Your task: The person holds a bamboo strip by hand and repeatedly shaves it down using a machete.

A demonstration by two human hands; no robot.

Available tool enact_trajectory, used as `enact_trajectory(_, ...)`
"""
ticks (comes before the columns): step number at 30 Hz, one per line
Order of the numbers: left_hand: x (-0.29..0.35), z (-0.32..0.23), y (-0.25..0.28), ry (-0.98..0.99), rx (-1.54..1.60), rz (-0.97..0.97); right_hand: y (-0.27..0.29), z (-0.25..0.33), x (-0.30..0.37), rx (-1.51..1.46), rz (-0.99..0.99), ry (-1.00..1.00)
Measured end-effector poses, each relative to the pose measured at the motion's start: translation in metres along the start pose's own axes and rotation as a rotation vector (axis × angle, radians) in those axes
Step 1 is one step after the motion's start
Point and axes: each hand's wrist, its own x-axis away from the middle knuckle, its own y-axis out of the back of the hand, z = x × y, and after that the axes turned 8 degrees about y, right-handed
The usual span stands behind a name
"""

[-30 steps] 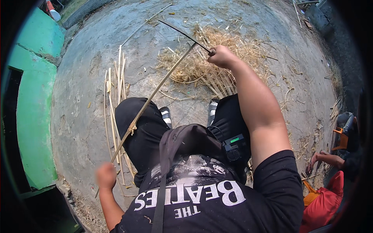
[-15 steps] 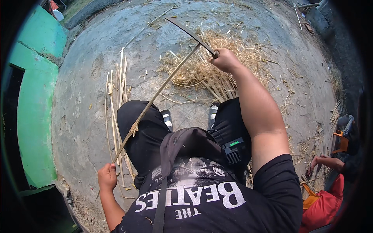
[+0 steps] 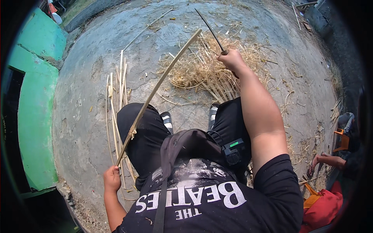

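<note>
My left hand (image 3: 112, 179) is closed around the lower end of a long bamboo strip (image 3: 158, 92). The strip slants up and to the right across my left knee, its far end free in the air; a rough knot shows partway along it. My right hand (image 3: 232, 61) is wrapped round the handle of a long, dark, slightly curved blade (image 3: 211, 30), like a machete or sickle. The blade points up and away, apart from the strip's far end. Beneath it on the ground lies a heap of thin bamboo shavings (image 3: 217, 70).
Several pale bamboo strips (image 3: 121, 85) lie left of my left leg. A green wall (image 3: 37, 124) stands at the left. At the right are a person's bare leg (image 3: 330, 160), an orange plastic piece (image 3: 342, 140) and red cloth (image 3: 324, 206). A thin stick (image 3: 145, 29) lies farther off.
The blade has come off the strip's far end and swung upright, toward the right. The strip's far end has risen, and my left hand has shifted slightly right.
</note>
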Motion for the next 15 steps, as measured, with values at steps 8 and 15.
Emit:
enact_trajectory(8,-0.010,-0.017,0.000,0.171,0.300,0.229,0.019,0.047,0.026,0.011,-0.070,0.114)
enact_trajectory(15,-0.063,-0.102,0.002,0.110,0.327,0.205,0.016,0.081,0.055,-0.048,0.147,0.441)
